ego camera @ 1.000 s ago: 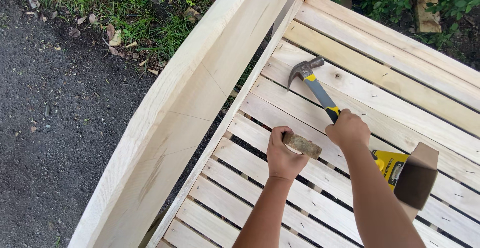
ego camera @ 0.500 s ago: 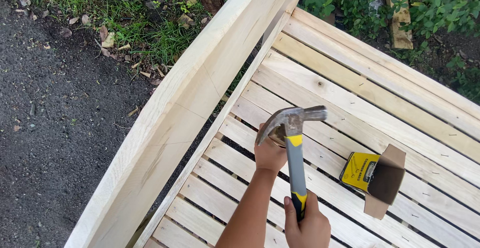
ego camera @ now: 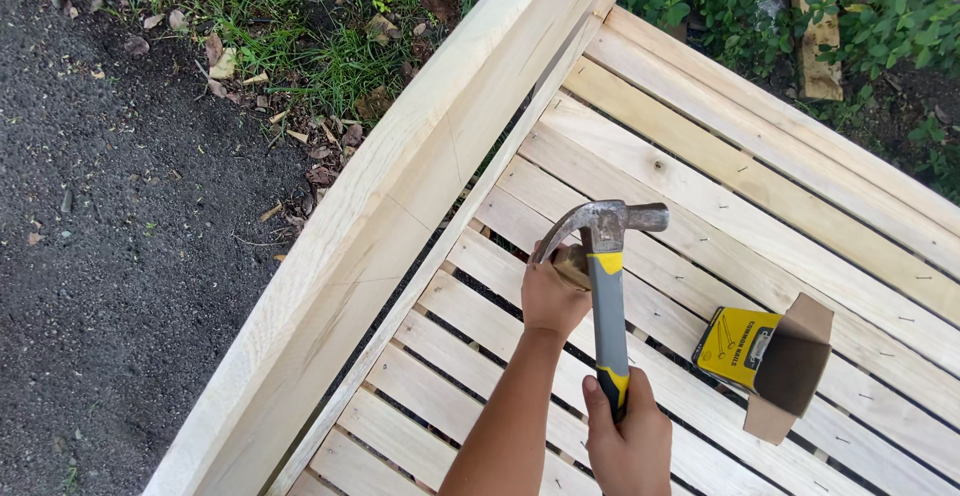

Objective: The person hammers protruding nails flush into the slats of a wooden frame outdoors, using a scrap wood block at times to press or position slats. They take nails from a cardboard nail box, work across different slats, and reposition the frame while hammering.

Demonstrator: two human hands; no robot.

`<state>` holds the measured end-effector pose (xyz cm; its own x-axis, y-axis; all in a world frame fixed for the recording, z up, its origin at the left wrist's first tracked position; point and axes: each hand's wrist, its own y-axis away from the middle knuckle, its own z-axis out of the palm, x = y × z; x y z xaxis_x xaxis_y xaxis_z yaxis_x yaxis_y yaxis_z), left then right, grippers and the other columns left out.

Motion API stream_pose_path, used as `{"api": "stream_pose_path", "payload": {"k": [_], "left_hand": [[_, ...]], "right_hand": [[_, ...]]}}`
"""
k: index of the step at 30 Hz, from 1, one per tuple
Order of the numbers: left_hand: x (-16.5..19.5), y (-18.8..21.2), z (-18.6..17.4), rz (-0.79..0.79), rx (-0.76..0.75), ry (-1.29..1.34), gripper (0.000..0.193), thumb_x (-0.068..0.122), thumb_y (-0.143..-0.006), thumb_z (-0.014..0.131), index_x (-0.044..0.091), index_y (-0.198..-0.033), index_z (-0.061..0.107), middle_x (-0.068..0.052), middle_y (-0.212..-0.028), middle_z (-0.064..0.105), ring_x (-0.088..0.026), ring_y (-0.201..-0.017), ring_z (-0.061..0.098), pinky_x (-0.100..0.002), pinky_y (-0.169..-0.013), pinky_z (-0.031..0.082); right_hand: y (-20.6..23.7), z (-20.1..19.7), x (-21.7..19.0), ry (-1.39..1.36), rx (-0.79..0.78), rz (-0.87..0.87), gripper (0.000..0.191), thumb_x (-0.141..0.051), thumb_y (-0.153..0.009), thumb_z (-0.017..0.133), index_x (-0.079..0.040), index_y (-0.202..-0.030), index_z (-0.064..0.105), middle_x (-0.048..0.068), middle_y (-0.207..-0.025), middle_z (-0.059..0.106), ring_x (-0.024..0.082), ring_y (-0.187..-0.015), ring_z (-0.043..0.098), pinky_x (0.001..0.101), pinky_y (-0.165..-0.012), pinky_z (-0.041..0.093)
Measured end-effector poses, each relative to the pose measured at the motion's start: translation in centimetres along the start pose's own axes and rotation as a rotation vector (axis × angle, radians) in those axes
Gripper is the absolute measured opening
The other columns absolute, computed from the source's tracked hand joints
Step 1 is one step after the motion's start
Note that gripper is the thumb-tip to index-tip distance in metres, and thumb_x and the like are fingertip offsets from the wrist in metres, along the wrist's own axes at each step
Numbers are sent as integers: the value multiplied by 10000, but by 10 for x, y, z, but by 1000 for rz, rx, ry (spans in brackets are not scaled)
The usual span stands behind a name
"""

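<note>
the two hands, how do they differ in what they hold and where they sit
The right hand grips the grey and yellow handle of a hammer near its end; the left hand pinches a small wooden block against the slats. The right hand sits low in the view, off the wood; the left hand lies further up, just under the hammer head. Both are bare, with grips closed.

An outdoor yard, probably a home garden: dark gravelly ground [ego camera: 120, 256] at left, grass [ego camera: 320, 46] and shrubs [ego camera: 720, 6] along the top, beside unfinished slatted woodwork [ego camera: 700, 186].
</note>
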<state>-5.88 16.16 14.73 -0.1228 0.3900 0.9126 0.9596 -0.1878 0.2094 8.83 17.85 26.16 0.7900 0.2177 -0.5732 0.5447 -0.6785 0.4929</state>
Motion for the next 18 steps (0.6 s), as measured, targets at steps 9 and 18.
{"api": "stream_pose_path", "payload": {"k": [9,18], "left_hand": [[-11,4,2,42,17,25,730,490,-633,914,77,-1158,620,-89,-1120,678,-278,-1052,688,-384,-903,559],[-22,5,7,141,69,-54,583,352,-669,906,63,-1093,627,-89,-1101,636,-290,-1028,673,-405,-871,569]], "right_hand": [[-8,15,10,127,50,-107,330,-350,-995,602,-28,-925,583,70,-484,572,208,-395,574,354,-442,429],[6,7,21,-44,100,-212,380,-417,-962,560,-44,-889,583,42,-487,579,145,-374,561,333,-394,431]]}}
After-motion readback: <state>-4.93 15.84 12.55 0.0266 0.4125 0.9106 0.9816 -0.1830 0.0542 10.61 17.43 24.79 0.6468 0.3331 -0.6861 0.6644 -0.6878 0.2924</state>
